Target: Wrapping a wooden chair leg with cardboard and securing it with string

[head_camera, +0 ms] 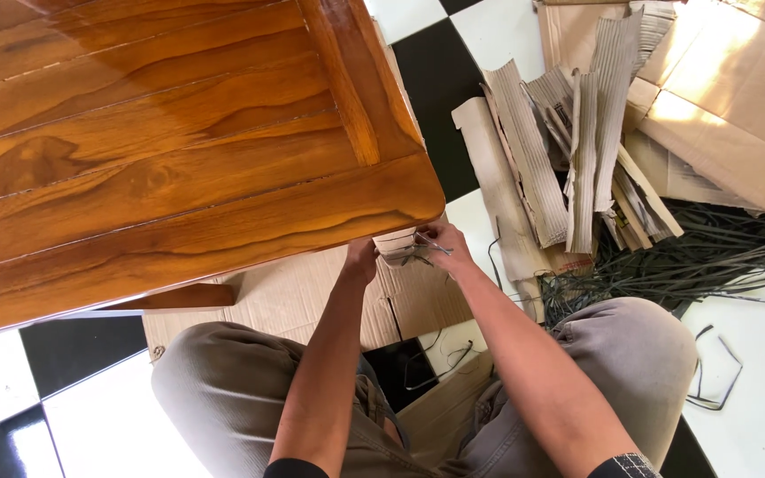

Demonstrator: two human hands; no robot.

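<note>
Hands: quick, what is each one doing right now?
Left hand: closed on the cardboard wrap at the table corner.
Right hand: closed on a thin metal tool, pressed to the wrap.

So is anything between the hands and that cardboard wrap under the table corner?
Nothing visible. The left hand and right hand are both already on the cardboard wrap just below the table corner.

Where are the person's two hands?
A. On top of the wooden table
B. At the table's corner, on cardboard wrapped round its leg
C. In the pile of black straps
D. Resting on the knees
B: the left hand and right hand meet on the cardboard just under the table corner.
</note>
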